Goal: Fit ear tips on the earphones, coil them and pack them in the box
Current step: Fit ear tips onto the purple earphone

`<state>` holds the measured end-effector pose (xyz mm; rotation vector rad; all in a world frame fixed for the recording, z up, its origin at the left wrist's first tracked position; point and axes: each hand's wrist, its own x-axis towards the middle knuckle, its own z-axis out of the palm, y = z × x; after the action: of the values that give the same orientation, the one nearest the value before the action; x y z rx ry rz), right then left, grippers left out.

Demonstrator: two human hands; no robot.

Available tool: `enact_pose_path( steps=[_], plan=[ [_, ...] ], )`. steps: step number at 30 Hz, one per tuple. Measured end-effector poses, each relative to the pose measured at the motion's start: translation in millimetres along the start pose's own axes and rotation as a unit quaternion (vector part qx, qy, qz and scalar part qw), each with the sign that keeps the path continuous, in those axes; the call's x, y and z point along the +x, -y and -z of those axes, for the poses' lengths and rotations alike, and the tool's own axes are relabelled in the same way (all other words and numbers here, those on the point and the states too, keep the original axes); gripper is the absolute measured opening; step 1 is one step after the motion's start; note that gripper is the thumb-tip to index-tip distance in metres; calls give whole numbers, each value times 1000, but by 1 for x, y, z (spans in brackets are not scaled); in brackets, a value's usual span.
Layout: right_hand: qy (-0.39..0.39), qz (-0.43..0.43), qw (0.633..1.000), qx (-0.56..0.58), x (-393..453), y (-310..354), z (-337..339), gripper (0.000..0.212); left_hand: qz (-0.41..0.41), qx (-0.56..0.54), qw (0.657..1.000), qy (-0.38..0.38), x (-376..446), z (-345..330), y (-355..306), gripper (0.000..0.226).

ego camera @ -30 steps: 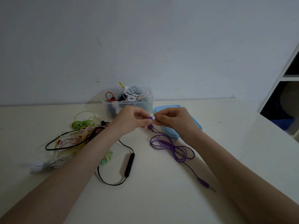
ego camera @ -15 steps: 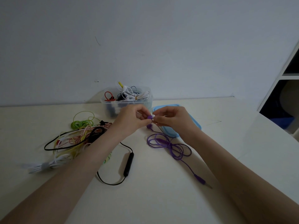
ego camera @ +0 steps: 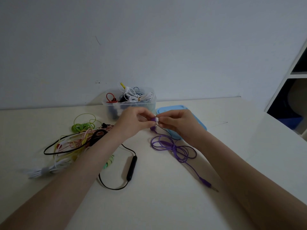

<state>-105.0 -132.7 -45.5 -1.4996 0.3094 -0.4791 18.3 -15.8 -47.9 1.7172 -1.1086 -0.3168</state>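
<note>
Left hand [ego camera: 132, 123] pinches the purple earbud [ego camera: 152, 119], right hand [ego camera: 176, 122] pinches its white tip [ego camera: 157, 119], cord [ego camera: 174, 148] loosely tangled below.

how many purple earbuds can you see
2: one purple earbud pinched between left hand and right hand; the other hangs just below them.

Two bare arms come in from the bottom corners. No sleeves show on them. The left hand [ego camera: 132, 123] and the right hand [ego camera: 179, 123] are bare too. The fingers have short nails, from what can be seen.
</note>
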Motion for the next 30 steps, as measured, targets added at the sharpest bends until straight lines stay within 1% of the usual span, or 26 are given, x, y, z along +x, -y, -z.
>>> enact_pose_path(
  steps=[5,11,15,18,21,22,23,24,25,26,27,28,30],
  plan=[
    [-6,-48,995,86,0,0,0,5,-19,-7,1000,11,-2,0,-3,25],
    [-5,-69,991,112,2,-2,0,6,-51,28,998,16,-2,1,-3,25],
    [-5,-56,990,127,2,-2,0,7,-32,-27,999,9,1,3,0,25],
    [3,-47,996,79,1,-1,-5,5,-27,-9,999,31,0,4,1,26],
    [-35,-36,998,39,2,1,-7,8,-5,-21,999,29,0,7,7,26],
    [-58,-23,998,-6,3,2,-6,10,5,-32,999,26,1,9,10,26],
    [-84,2,991,-106,4,4,-4,8,14,-41,999,23,1,10,13,26],
    [-98,27,962,-252,5,9,-1,7,21,-50,998,19,1,13,15,25],
    [-85,41,916,-389,4,16,1,14,26,-58,998,16,1,14,16,23],
    [-43,32,873,-485,2,23,1,22,29,-65,997,11,1,14,17,22],
    [13,0,844,-536,-2,31,1,29,31,-71,997,9,1,13,16,21],
    [69,-42,823,-562,-7,39,-2,35,28,-69,997,10,1,12,15,22],
    [148,-92,765,-620,-15,46,-10,50,11,-34,999,26,1,11,13,25]
  ],
)
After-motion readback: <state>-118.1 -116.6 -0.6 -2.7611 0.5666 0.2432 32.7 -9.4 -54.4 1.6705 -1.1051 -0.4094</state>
